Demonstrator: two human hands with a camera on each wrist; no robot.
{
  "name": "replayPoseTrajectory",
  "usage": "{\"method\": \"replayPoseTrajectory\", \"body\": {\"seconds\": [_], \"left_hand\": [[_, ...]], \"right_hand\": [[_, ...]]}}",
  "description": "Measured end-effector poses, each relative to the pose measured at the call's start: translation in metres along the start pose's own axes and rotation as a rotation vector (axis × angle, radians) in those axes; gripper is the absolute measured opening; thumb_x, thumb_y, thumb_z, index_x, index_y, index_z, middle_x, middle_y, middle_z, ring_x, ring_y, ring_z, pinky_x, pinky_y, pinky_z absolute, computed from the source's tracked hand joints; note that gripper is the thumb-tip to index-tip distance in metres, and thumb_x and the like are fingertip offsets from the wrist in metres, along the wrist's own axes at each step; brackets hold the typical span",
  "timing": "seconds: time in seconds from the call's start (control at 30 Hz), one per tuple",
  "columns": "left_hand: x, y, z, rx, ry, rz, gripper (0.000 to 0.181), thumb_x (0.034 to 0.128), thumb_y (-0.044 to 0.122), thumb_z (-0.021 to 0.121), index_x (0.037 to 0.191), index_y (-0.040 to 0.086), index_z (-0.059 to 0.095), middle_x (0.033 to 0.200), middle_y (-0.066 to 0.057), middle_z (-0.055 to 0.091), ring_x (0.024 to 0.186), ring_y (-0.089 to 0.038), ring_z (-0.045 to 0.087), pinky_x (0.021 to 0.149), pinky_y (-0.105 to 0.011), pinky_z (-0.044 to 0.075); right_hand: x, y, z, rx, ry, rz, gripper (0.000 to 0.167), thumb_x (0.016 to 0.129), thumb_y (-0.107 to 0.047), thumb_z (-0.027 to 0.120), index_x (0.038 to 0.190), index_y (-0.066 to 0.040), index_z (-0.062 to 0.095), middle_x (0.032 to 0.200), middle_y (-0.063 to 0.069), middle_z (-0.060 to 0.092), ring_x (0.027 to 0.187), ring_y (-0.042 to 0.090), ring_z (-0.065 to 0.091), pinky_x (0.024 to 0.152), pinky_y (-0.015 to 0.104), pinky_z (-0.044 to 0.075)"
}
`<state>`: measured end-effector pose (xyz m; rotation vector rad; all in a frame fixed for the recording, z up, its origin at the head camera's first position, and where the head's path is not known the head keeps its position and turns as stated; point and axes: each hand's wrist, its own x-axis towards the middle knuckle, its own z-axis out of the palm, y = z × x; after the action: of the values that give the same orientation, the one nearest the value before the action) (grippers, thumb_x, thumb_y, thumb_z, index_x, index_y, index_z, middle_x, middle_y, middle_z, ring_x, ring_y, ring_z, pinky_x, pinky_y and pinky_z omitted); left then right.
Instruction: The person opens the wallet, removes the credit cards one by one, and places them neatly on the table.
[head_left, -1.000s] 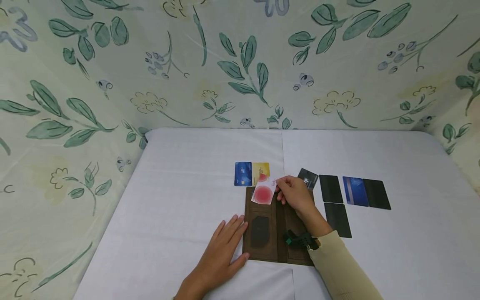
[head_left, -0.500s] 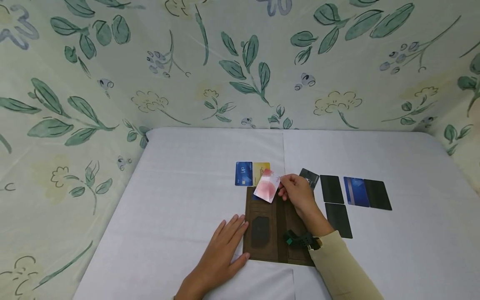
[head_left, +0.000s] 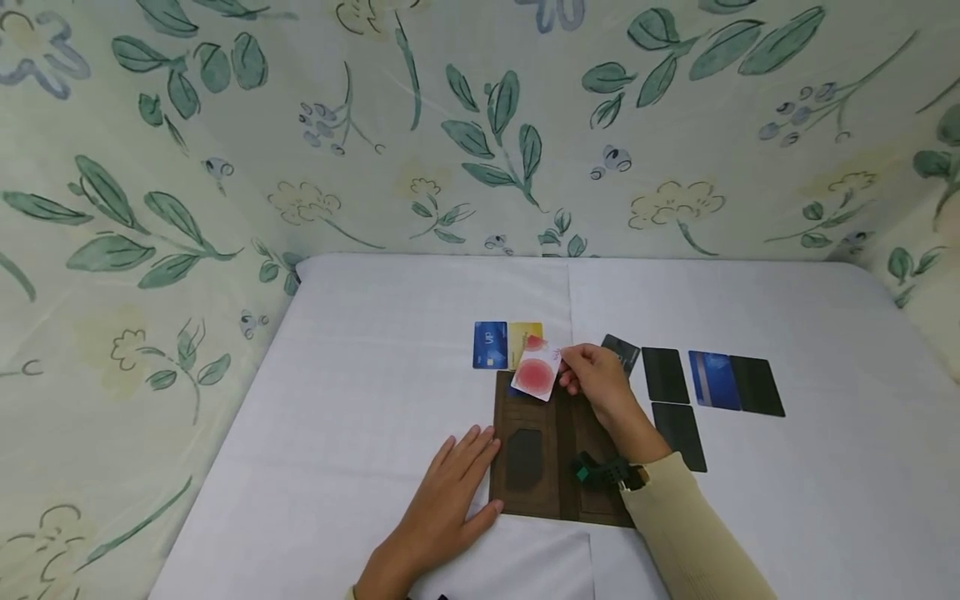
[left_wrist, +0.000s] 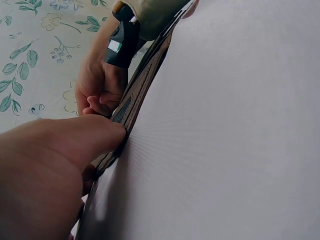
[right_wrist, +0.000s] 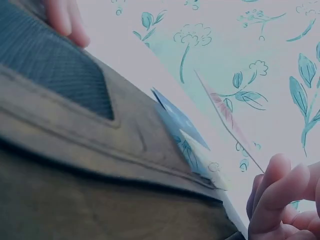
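A brown bifold wallet (head_left: pixel 527 500) lies spread on the white-covered table. My right hand (head_left: pixel 600 385) pinches the right edge of a white card (head_left: pixel 536 377) with pink-red circles, above the wallet's upper left part. In the right wrist view this card (right_wrist: pixel 230 120) stands tilted, apart from the wallet. A blue card (head_left: pixel 513 391) shows partly beneath it at the wallet's top. My left hand (head_left: pixel 453 500) rests with straight fingers along the wallet's left edge; in the left wrist view its thumb touches the wallet's edge (left_wrist: pixel 131 107).
A blue VIP card (head_left: pixel 491 345) and a yellow card (head_left: pixel 522 337) lie beyond the wallet. To the right lie a dark VIP card (head_left: pixel 624 352), partly hidden by my hand, black cards (head_left: pixel 664 375) and a blue striped card (head_left: pixel 716 382). A floral cloth hangs behind.
The pink-circled card has shifted slightly right and up in my right hand, tilting on the way, and the blue card beneath it has come into sight. My left hand stays on the wallet.
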<state>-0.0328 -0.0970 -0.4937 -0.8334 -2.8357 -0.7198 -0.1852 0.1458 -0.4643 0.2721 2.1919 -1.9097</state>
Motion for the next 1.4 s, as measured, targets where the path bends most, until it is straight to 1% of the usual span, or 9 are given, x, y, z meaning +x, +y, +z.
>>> {"method": "replayPoseTrajectory", "body": {"seconds": [0.13,0.27,0.37,0.53,0.67,0.83,0.97,1.2,1.4], "left_hand": [[-0.002,-0.001,-0.001,-0.006,-0.006,-0.019,0.069,0.0904,0.040,0.061,0.147,0.007,0.039,0.157,-0.004,0.028,0.145,-0.023,0.022,0.115,-0.052,0.020],[-0.002,-0.002,0.000,-0.006,-0.006,-0.025,0.070,0.0901,0.039,0.062,0.148,0.007,0.038,0.158,-0.003,0.027,0.146,-0.022,0.021,0.115,-0.051,0.019],[-0.002,-0.003,0.002,0.006,-0.012,-0.023,0.070,0.0909,0.040,0.061,0.149,0.008,0.036,0.158,-0.003,0.026,0.146,-0.022,0.021,0.115,-0.051,0.019],[-0.001,-0.002,0.003,0.017,0.005,0.007,0.070,0.0921,0.040,0.059,0.149,0.008,0.035,0.157,-0.005,0.027,0.145,-0.024,0.023,0.114,-0.052,0.020],[0.001,-0.001,0.003,0.018,0.027,0.035,0.069,0.0922,0.039,0.059,0.148,0.006,0.036,0.156,-0.007,0.029,0.144,-0.025,0.025,0.113,-0.052,0.022],[0.002,0.000,0.002,0.024,0.032,0.038,0.069,0.0916,0.039,0.060,0.147,0.006,0.037,0.156,-0.007,0.030,0.143,-0.025,0.026,0.112,-0.052,0.023],[0.002,0.000,0.001,0.029,0.040,0.037,0.068,0.0909,0.038,0.061,0.147,0.006,0.038,0.155,-0.007,0.032,0.143,-0.025,0.028,0.112,-0.052,0.024],[0.000,0.002,0.000,0.034,0.029,0.042,0.068,0.0902,0.037,0.061,0.146,0.006,0.039,0.155,-0.007,0.033,0.143,-0.024,0.028,0.112,-0.052,0.025],[0.000,0.001,-0.002,0.043,0.031,0.040,0.067,0.0909,0.037,0.060,0.146,0.006,0.039,0.155,-0.007,0.032,0.143,-0.025,0.028,0.111,-0.053,0.026]], "right_hand": [[0.006,-0.005,0.006,-0.035,-0.022,-0.050,0.028,0.099,-0.019,0.053,0.102,0.008,0.059,0.073,0.004,0.061,0.053,0.008,0.053,0.052,0.018,0.048],[0.015,-0.018,0.014,-0.060,-0.040,-0.115,0.028,0.099,-0.020,0.053,0.099,0.008,0.060,0.070,0.004,0.061,0.051,0.009,0.053,0.051,0.020,0.049],[0.022,-0.029,0.022,-0.072,-0.055,-0.135,0.027,0.099,-0.019,0.053,0.098,0.007,0.060,0.069,0.005,0.061,0.050,0.011,0.053,0.051,0.022,0.050],[0.034,-0.040,0.037,-0.155,-0.078,-0.114,0.026,0.099,-0.022,0.053,0.098,0.002,0.062,0.074,0.008,0.063,0.056,0.018,0.058,0.053,0.025,0.052],[0.044,-0.044,0.051,-0.213,-0.087,-0.107,0.025,0.098,-0.023,0.053,0.095,0.001,0.063,0.073,0.009,0.064,0.058,0.022,0.060,0.051,0.026,0.051],[0.052,-0.047,0.070,-0.321,-0.107,-0.122,0.024,0.098,-0.023,0.053,0.091,-0.002,0.063,0.066,0.007,0.063,0.054,0.020,0.058,0.048,0.024,0.047],[0.057,-0.047,0.085,-0.398,-0.128,-0.145,0.025,0.098,-0.023,0.052,0.089,-0.003,0.064,0.064,0.007,0.064,0.053,0.017,0.058,0.049,0.024,0.046],[0.066,-0.044,0.099,-0.437,-0.123,-0.063,0.023,0.098,-0.027,0.053,0.091,-0.007,0.064,0.069,0.007,0.065,0.057,0.017,0.059,0.058,0.026,0.049],[0.073,-0.046,0.107,-0.480,-0.120,-0.044,0.024,0.098,-0.028,0.054,0.092,-0.007,0.064,0.070,0.007,0.065,0.059,0.017,0.059,0.058,0.026,0.049]]}}
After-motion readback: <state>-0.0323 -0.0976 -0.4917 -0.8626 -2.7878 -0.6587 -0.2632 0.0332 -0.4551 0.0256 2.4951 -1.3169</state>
